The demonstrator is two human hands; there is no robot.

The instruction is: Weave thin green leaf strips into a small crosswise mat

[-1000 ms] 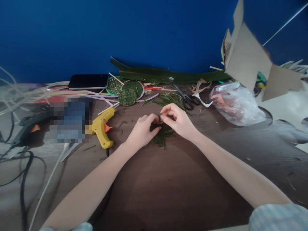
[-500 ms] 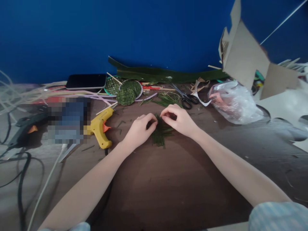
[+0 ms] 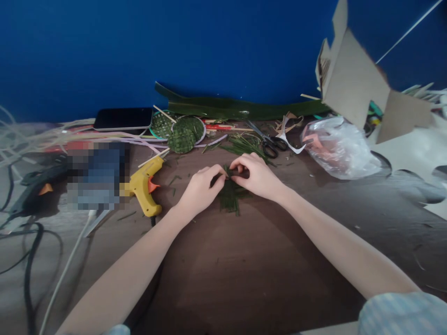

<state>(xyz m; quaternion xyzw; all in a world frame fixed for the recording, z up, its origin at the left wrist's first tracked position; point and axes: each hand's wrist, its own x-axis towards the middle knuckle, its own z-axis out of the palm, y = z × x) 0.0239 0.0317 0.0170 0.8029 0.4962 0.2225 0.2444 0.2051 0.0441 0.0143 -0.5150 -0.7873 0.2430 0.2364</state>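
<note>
Bundle of green leaf strips was lying on the brown table about mid-way across, right under the person's fingers, with the cut ends fanned out toward the near side. The left hand had its fingers curled in and its thumb and forefinger pinched shut on the far end of the bundle. The right hand came in from the other side doing much the same, fingertips closed tight on that same end, so the two hands were touching or as good as touching over it. Couldn't tell exactly how the strips were folded between the fingers, too small and dark.

Just left of the left hand lay a yellow glue gun, nozzle pointing left, with a few stray green slivers around it. Further back, just past the hands, was a loose pile of more strips, and right beside that black-handled scissors. To the far left of those sat a couple of round woven green discs, overlapping each other, and a dark phone or tablet lying flat.

A long dark green leaf ran along the foot of the blue wall. Over on the right was a crumpled clear plastic bag with a piece of cardboard above it. Far left edge had a black glue gun and a tangle of cables.
</note>
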